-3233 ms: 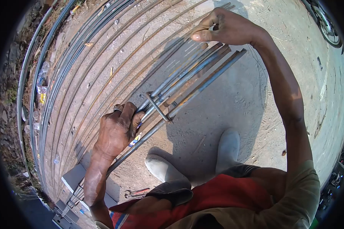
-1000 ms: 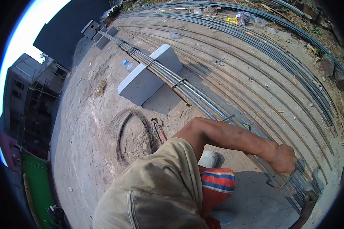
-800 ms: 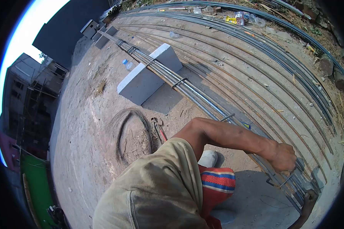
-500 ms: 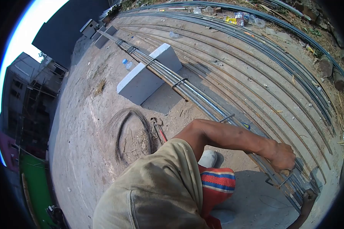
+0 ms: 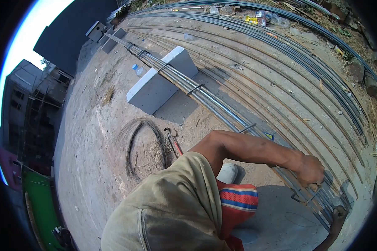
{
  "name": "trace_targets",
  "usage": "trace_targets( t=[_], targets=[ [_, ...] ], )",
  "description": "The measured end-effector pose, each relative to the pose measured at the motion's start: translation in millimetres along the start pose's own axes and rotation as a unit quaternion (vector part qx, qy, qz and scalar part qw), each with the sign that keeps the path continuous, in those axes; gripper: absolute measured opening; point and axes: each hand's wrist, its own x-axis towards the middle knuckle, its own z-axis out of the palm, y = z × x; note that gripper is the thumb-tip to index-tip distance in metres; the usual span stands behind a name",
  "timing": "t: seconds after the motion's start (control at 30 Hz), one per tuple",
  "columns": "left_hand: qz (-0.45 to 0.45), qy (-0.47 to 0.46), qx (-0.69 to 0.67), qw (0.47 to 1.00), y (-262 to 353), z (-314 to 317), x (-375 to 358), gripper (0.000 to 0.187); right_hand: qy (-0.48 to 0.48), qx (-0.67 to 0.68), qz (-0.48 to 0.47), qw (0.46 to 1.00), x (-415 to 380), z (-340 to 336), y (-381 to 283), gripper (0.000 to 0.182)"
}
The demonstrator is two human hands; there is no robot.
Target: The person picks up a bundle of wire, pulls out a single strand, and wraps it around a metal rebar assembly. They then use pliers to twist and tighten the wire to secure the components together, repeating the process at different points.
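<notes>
A long bundle of steel rebars [image 5: 215, 108] runs diagonally from the far left to the lower right, with square stirrups [image 5: 195, 89] around it. Over its near end, my left hand [image 5: 311, 170] is closed, its fingers curled on a stirrup [image 5: 312, 197] that lies across the bars. My right hand [image 5: 339, 213] is at the outer side of the bar ends, lower down, with fingers pressed together; what they hold is too small and shaded to make out. Beyond my hands, the bundle rests across a pale concrete block [image 5: 142, 96].
Loose rusty rods [image 5: 255, 77] and a bunch of greyish bars [image 5: 280, 42] curve along the ground on the right. A coil of tie wire [image 5: 132, 146] and a red-handled tool [image 5: 176, 144] lie left of my arm. A plastic bottle [image 5: 138, 70] stands behind the block.
The view has shifted very slightly. Both hands stay at almost the same place on the bundle's near end, the left one turned a little.
</notes>
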Motion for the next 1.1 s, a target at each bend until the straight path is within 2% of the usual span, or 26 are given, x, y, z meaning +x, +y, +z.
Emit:
trace_targets(
  t=[0.1,0.23,0.37,0.63,0.73,0.83,0.93,1.1],
  targets=[
    [-0.007,-0.002,-0.034,0.999,5,-4,-1,0.027,0.031,0.010,0.001,0.999,-5,3,-1,0.059],
    [0.000,-0.002,-0.009,1.000,2,-2,-2,0.029,-0.029,-0.004,0.029,0.999,-1,-8,8,0.057],
    [0.003,0.002,-0.040,0.999,4,-6,-4,0.027,0.000,0.006,0.014,1.000,-4,-2,0,0.055],
    [0.015,0.004,-0.007,1.000,-1,1,0,0.026,0.017,0.010,0.015,1.000,-6,-4,12,0.049],
    [0.009,0.009,-0.031,0.999,1,0,0,0.025,-0.014,0.004,0.031,0.999,-5,-8,7,0.043],
    [0.011,-0.002,-0.016,1.000,-1,2,2,0.026,-0.078,-0.006,0.108,0.991,-4,-23,23,0.037],
    [0.016,-0.016,0.005,1.000,-3,5,4,0.027,-0.013,0.007,0.072,0.997,-10,-19,25,0.040],
    [0.014,-0.023,0.012,1.000,-3,5,4,0.028,-0.071,0.001,0.093,0.993,-6,-23,13,0.040]
  ],
)
